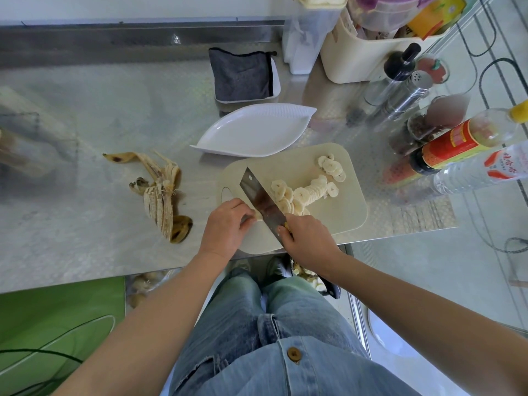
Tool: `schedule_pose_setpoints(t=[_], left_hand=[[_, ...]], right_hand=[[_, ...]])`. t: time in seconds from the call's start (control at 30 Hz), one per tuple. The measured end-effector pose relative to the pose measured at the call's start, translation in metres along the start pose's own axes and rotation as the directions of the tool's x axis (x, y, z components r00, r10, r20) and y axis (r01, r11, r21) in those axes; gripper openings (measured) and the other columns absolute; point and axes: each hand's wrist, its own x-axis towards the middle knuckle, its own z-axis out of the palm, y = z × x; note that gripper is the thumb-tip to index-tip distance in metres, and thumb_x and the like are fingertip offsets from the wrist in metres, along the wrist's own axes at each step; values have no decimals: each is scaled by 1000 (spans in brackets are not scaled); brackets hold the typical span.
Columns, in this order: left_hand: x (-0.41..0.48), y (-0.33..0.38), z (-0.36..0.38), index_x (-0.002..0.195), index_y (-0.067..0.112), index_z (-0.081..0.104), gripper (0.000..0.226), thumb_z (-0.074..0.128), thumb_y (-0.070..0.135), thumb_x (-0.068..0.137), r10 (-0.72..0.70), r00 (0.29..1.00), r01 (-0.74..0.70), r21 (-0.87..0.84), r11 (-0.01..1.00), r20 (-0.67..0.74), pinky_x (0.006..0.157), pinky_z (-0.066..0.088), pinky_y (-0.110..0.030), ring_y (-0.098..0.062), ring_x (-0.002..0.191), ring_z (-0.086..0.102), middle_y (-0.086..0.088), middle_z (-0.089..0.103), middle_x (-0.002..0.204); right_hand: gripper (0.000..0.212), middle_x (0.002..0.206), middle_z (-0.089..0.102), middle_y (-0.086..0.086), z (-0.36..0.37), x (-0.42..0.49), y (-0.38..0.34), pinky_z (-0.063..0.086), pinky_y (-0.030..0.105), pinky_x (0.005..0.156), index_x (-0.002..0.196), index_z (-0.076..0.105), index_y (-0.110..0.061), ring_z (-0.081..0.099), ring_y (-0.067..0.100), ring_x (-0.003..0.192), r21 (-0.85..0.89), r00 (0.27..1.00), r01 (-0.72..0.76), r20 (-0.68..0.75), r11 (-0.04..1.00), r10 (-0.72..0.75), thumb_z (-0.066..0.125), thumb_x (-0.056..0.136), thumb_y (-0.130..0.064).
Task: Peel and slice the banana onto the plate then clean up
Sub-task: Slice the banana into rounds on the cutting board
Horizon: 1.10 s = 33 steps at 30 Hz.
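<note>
Head view of the slicing stage, with all positions given relative to the beige rounded-rectangular plastic cutting board, which lies on the stainless-steel tabletop at its near edge. The right grip is at the board's near edge, closed round the handle of a broad steel cleaver. The handle is almost wholly hidden in the fingers. The blade runs diagonally away across the left half of the board, its edge down on the surface. The left grip is over the board's near left corner, just left of the blade, with its fingers curled on the uncut banana stub. Only a pale sliver of the stub shows against the blade. Right of the blade, a fanned row of pale round banana slices crosses the middle of the board. A smaller cluster of slices lies towards the far right corner. Every slice in view is on the board. A white leaf-shaped plate sits just beyond the board's far edge. Beyond the plate is a folded grey cloth in a shallow white tray. The opened, brown-spotted yellow banana peel lies on the tabletop to the left of the board, apart from it. To the right of the board stands a group of sauce bottles and seasoning shakers.
</note>
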Motion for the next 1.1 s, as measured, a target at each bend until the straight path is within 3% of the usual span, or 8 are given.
schedule_pose_setpoints(t=[0.2,0.37,0.57,1.1], left_hand=[[0,-2,1,83,9,72,10,79,10,75,-1,1000,0,20,1000,3,69,52,-28,-20,74,62,-6,68,86],[0,-2,0,83,9,72,10,78,9,75,5,1000,-5,26,1000,5,69,50,-25,-21,74,63,-7,68,86],[0,1,0,81,8,73,12,80,7,72,1,1000,-1,29,1000,-4,69,49,-24,-22,73,64,-7,69,85],[1,-1,0,83,9,72,11,79,9,74,2,1000,-2,38,999,3,70,47,-22,-21,74,63,-6,68,86]], right_hand=[[25,65,49,7,-5,1,-1,31,32,55,81,47,-10,47,25,60,64,998,-8,-65,998,12,41,97,-28],[23,61,43,2,-11,-2,0,28,32,51,80,43,-13,46,24,59,40,999,13,-37,999,-12,41,98,-27],[20,61,38,-4,-13,-5,1,22,22,48,83,41,-16,37,8,55,21,1000,16,12,1000,-16,39,99,-27],[20,61,39,-5,-15,-8,0,21,21,49,82,41,-18,37,7,55,19,999,16,29,1000,-16,39,100,-28]])
